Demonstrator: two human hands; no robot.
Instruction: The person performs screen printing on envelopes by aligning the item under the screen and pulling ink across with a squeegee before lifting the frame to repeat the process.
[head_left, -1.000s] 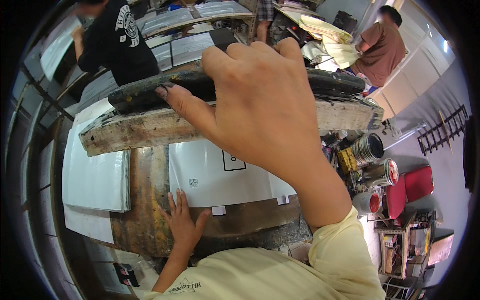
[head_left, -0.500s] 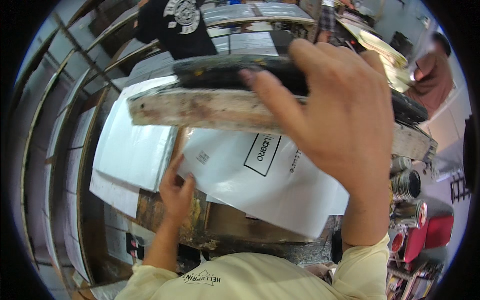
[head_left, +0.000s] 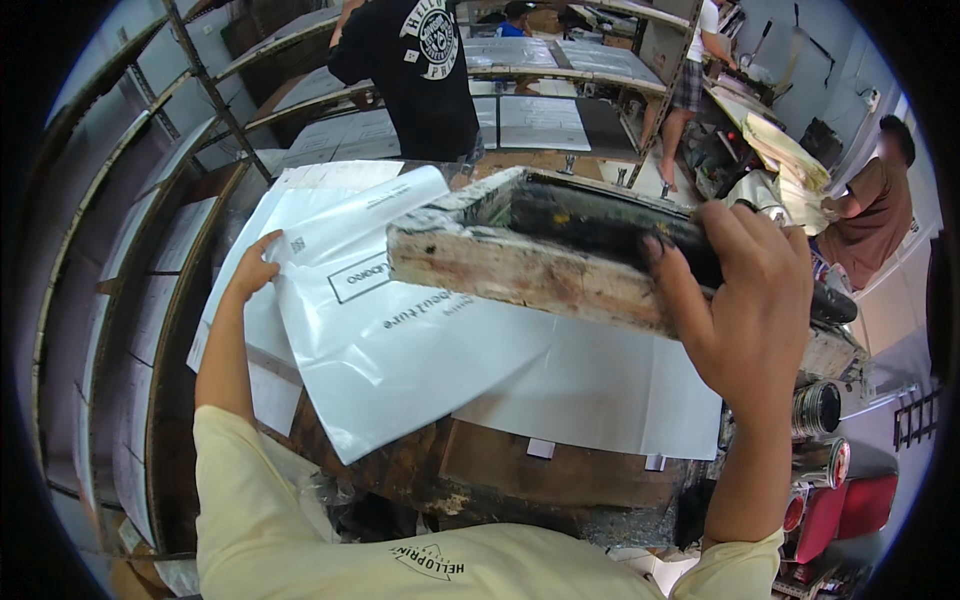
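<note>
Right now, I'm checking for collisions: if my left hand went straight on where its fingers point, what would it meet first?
Your left hand would probably meet the pile of white sheets showing past the edge of the printed sheet, though depth is hard to judge.

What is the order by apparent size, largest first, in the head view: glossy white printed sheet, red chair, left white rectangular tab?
1. Glossy white printed sheet
2. Red chair
3. Left white rectangular tab
</note>
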